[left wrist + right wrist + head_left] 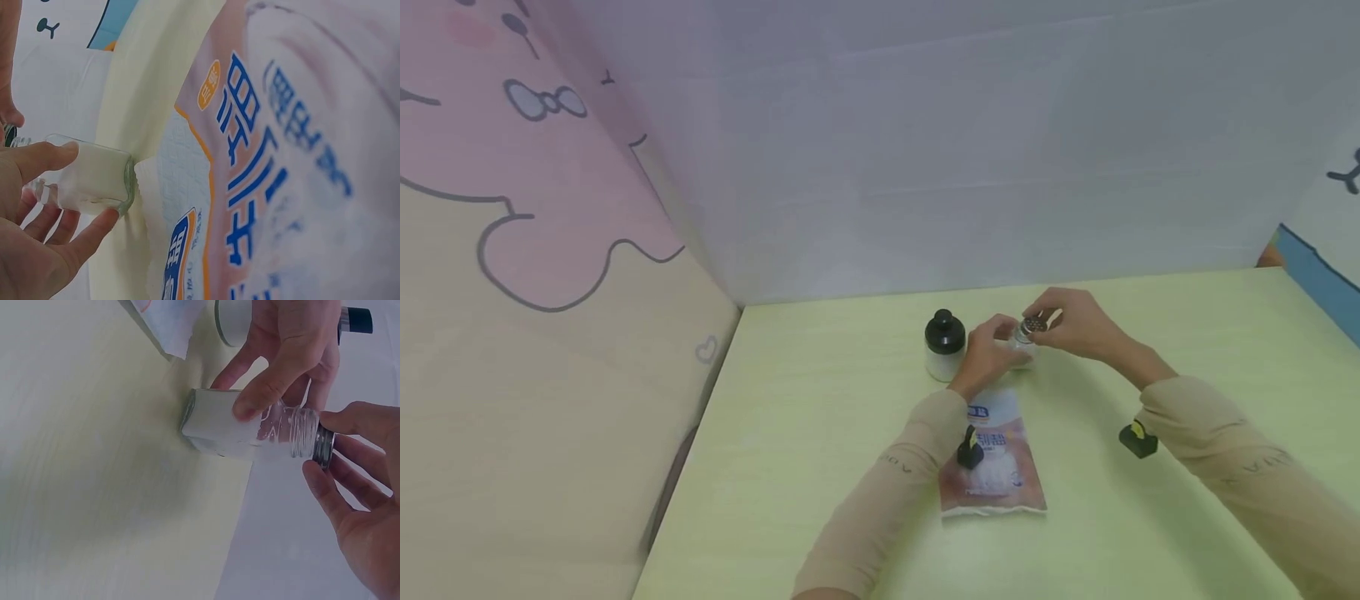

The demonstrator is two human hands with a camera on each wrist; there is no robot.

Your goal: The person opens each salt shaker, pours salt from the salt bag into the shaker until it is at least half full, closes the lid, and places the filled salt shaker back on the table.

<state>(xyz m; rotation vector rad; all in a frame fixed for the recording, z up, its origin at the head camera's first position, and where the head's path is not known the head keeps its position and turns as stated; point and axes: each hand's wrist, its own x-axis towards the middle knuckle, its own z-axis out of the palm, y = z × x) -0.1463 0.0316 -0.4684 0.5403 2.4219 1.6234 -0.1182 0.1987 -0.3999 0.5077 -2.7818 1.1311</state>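
Observation:
A small clear glass shaker jar (219, 422), partly filled with white powder, stands on the table. My left hand (988, 354) grips its body, thumb on one side and fingers on the other, as the left wrist view shows. With thumb and fingertips my right hand (1075, 323) pinches the perforated metal cap (323, 447) right at the jar's threaded neck. Below the left forearm lies a printed salt bag (992, 467), its printed face up. Just left of the left hand is a white jar with a black lid (945, 343).
The pale yellow table (805, 433) meets a plain light wall covering (970, 150) at the back. A cartoon-printed sheet (550, 375) hangs along the left side. Small black devices are worn near both wrists.

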